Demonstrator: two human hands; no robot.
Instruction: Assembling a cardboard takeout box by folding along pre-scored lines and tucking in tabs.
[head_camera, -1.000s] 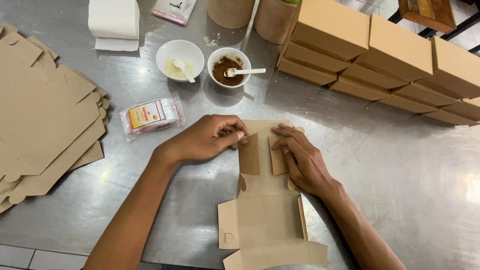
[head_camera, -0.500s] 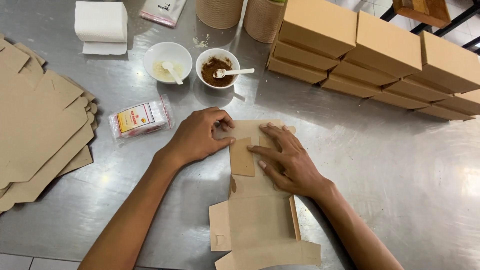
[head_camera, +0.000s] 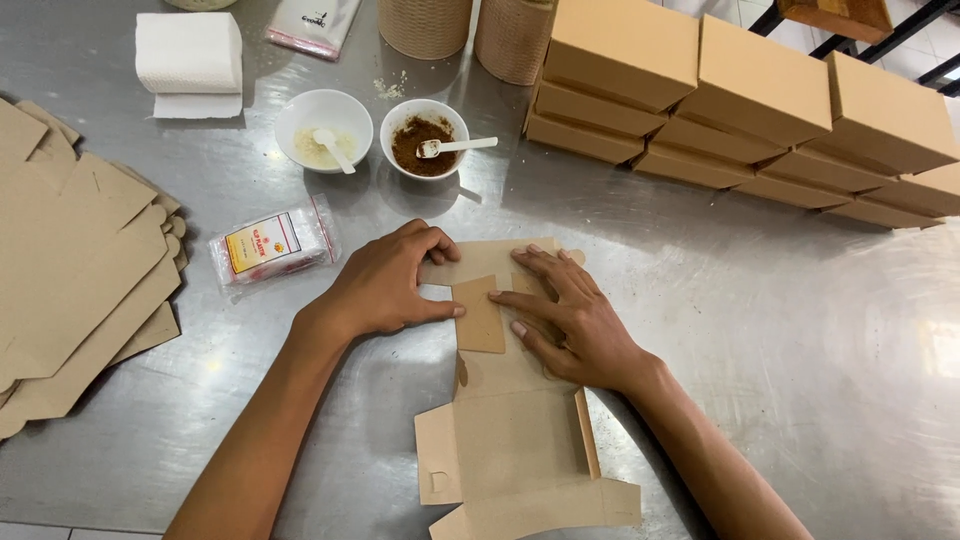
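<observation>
a steel counter (head_camera: 800, 330) carries a box-folding station, seen from above. along its far right edge stand stacked, finished kraft cardboard boxes (head_camera: 740, 110); a fan of flat unfolded box blanks (head_camera: 70, 270) overhangs the left edge. at the near edge, about midway along, lies the box blank being folded (head_camera: 520, 440), its far end reaching toward the counter's centre. at the far edge sit two woven round containers (head_camera: 470, 30), a folded white towel (head_camera: 190, 60) toward the far left corner and a clear packet (head_camera: 310, 22) beside it. between these and the blank stand a white bowl of pale paste (head_camera: 322, 128) and a white bowl of brown powder (head_camera: 428, 138), each with a small white spoon. a small plastic packet with a yellow label (head_camera: 272, 245) lies just left of the hands.

the left hand (head_camera: 385, 285) is half curled, fingertips pinning the blank's far flap and thumb laid beside a small folded tab (head_camera: 481, 315). the right hand (head_camera: 570, 320) lies open and flat, fingers spread, pressing the panel just right of that tab. neither hand grips anything; both press down.

done well, this fold likely wants firm, even pressure along the scored line, with the tab kept square to the panel so the crease sets straight.
</observation>
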